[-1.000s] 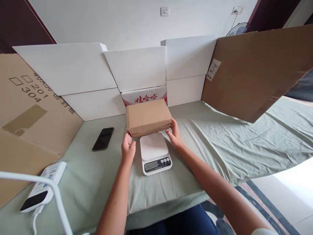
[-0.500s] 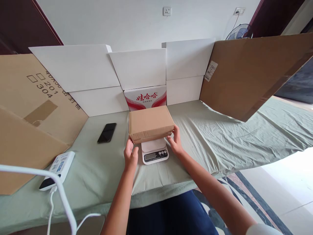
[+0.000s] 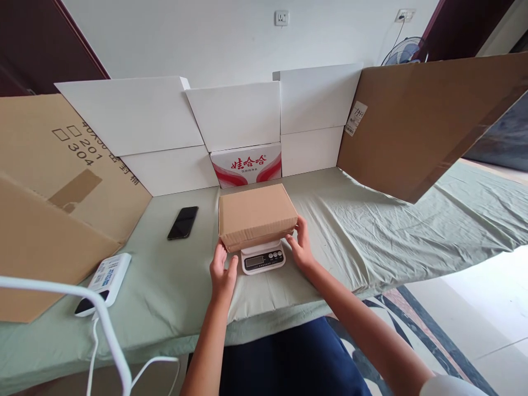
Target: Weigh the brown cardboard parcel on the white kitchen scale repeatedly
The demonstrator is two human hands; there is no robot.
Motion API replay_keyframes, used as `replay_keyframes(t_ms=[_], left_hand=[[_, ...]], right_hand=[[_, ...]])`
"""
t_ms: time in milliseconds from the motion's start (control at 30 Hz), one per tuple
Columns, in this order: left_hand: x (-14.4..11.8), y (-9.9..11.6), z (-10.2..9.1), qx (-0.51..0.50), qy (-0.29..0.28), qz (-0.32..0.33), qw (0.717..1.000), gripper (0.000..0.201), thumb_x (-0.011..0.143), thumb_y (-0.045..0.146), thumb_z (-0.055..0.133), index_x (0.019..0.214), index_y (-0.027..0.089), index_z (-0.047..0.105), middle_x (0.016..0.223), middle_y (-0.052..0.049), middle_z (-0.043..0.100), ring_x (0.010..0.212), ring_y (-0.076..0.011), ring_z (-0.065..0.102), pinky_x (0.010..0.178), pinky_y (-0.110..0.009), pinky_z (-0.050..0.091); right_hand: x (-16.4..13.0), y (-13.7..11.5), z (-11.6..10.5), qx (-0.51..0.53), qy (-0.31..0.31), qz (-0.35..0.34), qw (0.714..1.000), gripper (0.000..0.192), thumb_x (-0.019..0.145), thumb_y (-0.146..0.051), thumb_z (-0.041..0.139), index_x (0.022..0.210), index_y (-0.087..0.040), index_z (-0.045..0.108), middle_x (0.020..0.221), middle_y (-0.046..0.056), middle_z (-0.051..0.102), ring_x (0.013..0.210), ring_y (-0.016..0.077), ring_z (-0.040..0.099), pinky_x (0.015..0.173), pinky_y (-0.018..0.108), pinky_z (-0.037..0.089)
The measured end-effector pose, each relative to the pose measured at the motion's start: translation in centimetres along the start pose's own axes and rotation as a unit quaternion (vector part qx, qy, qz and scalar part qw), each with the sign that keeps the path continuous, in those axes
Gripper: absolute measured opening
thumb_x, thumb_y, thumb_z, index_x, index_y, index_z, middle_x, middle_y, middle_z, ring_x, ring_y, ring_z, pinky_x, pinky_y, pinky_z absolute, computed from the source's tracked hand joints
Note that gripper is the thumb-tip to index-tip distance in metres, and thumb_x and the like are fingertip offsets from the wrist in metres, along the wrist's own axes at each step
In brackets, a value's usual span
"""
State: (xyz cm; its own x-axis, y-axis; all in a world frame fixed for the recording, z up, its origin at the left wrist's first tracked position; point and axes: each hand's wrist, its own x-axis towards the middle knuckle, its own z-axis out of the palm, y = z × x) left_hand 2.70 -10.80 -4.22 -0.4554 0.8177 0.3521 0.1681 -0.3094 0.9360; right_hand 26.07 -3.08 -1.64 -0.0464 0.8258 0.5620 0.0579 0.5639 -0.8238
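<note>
A closed brown cardboard box (image 3: 258, 212) is over a white kitchen scale (image 3: 264, 264), covering most of its platform. Whether the box rests on the scale or hangs just above it, I cannot tell. My left hand (image 3: 223, 273) grips the near left corner, fingers at the box's side and thumb apart. At the near right corner, my right hand (image 3: 301, 245) has its fingers on the side and its thumb by the front face. The scale's dark display and round buttons show in front of the box; its display looks blank.
A black phone (image 3: 182, 223) lies to the left, with a white power bank (image 3: 105, 283) and cable nearer. A white tube (image 3: 97, 300) crosses the lower left. White panels (image 3: 233, 118), a printed carton (image 3: 247, 165) and large cardboard sheets (image 3: 416, 121) enclose the green cloth (image 3: 330, 264).
The box has come down and slightly toward me over the scale, covering more of its platform. Both hands have moved with it, still at its near corners.
</note>
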Motion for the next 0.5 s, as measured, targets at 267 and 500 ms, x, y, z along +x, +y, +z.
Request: replay_keyframes(t_ms=[267, 500], left_hand=[[-0.06, -0.02, -0.11, 0.001, -0.003, -0.009, 1.000, 0.069, 0.086, 0.033, 0.068, 0.151, 0.020, 0.050, 0.152, -0.016, 0.056, 0.144, -0.0311, 0.050, 0.121, -0.045, 0.037], [-0.45, 0.26, -0.20, -0.003, -0.006, -0.014, 1.000, 0.067, 0.086, 0.033, 0.069, 0.149, 0.020, 0.052, 0.151, -0.016, 0.057, 0.144, -0.0328, 0.049, 0.122, -0.048, 0.036]], right_hand=[[0.05, -0.03, 0.01, -0.013, 0.006, 0.006, 1.000, 0.058, 0.094, -0.061, 0.053, 0.142, -0.030, 0.041, 0.138, 0.011, 0.050, 0.125, 0.0307, 0.051, 0.106, 0.049, 0.045], [-0.17, -0.16, -0.09, -0.010, 0.009, 0.010, 1.000, 0.054, 0.094, -0.058, 0.053, 0.140, -0.032, 0.043, 0.138, 0.009, 0.051, 0.123, 0.0298, 0.052, 0.104, 0.048, 0.046]])
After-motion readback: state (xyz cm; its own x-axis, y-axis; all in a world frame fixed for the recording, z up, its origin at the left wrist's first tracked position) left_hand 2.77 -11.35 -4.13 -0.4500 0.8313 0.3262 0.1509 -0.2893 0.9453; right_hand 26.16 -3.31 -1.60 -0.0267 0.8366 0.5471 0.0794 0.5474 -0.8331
